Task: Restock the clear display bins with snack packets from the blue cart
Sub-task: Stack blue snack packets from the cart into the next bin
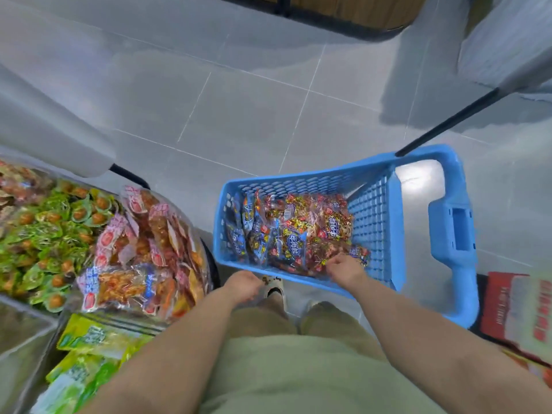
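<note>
The blue cart (373,210) stands on the floor in front of me, holding a heap of red, yellow and blue snack packets (295,231). My right hand (346,268) reaches into its near side and its curled fingers grip packets at the heap's edge. My left hand (243,286) hangs just outside the cart's near left corner, fingers loosely curled, holding nothing. On my left, clear display bins hold pink and red packets (143,249), green packets (50,234) and yellow-green packets (89,348).
Grey tiled floor (254,100) spreads ahead. The cart's blue handle (454,234) juts right, with a black pole (448,121) slanting above it. A red and white box (516,312) sits at the right edge. My feet show below the cart.
</note>
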Demonstrator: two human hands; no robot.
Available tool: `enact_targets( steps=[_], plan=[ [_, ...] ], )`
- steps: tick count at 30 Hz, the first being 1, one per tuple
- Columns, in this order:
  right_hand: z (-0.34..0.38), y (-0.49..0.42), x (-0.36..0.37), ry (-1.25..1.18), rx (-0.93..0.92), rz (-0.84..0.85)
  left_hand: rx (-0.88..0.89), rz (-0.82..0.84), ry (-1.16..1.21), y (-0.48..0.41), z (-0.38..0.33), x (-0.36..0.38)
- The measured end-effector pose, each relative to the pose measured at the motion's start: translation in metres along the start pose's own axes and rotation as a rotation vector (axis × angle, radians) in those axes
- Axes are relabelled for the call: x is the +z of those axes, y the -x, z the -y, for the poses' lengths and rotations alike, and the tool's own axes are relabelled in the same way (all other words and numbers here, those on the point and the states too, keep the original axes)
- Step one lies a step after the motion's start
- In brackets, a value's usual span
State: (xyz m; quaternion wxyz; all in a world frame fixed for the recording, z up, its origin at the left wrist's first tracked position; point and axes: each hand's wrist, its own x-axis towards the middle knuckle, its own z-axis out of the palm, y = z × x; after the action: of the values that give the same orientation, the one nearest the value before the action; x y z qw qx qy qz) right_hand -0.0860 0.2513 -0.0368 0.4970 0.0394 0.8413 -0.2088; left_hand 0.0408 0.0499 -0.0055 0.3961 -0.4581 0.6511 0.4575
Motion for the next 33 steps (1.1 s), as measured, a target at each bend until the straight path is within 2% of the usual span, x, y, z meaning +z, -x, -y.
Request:
enact_targets(
  steps=[5, 9, 14, 18, 22, 27, 29, 33],
  plan=[
    [0.026, -0.023, -0.001, 0.057, 0.012, 0.047, -0.009, 0.039, -0.028, -0.021, -0.021, -0.031],
    [0.041, -0.050, 0.007, -0.040, 0.062, 0.043, -0.041, 0.039, 0.061, -0.040, -0.033, -0.042],
    [0.054, -0.081, 0.025, -0.097, 0.065, 0.142, -0.091, 0.003, 0.138, -0.053, -0.035, -0.043],
    [0.049, -0.086, 0.033, -0.003, -0.016, 0.061, -0.138, -0.003, 0.269, -0.053, -0.031, -0.039],
    [0.047, -0.066, 0.020, -0.200, -0.122, -0.087, -0.093, -0.027, 0.387, -0.052, -0.031, -0.039],
    [0.056, -0.043, -0.016, -0.551, -0.219, -0.143, 0.050, -0.069, 0.529, -0.047, -0.050, -0.046],
    [0.063, -0.038, -0.024, -0.653, -0.204, -0.062, 0.117, -0.011, 0.614, -0.041, -0.061, -0.049],
    [0.087, -0.032, -0.028, -0.799, -0.153, 0.210, 0.209, 0.249, 0.785, -0.030, -0.072, -0.054]
  ],
)
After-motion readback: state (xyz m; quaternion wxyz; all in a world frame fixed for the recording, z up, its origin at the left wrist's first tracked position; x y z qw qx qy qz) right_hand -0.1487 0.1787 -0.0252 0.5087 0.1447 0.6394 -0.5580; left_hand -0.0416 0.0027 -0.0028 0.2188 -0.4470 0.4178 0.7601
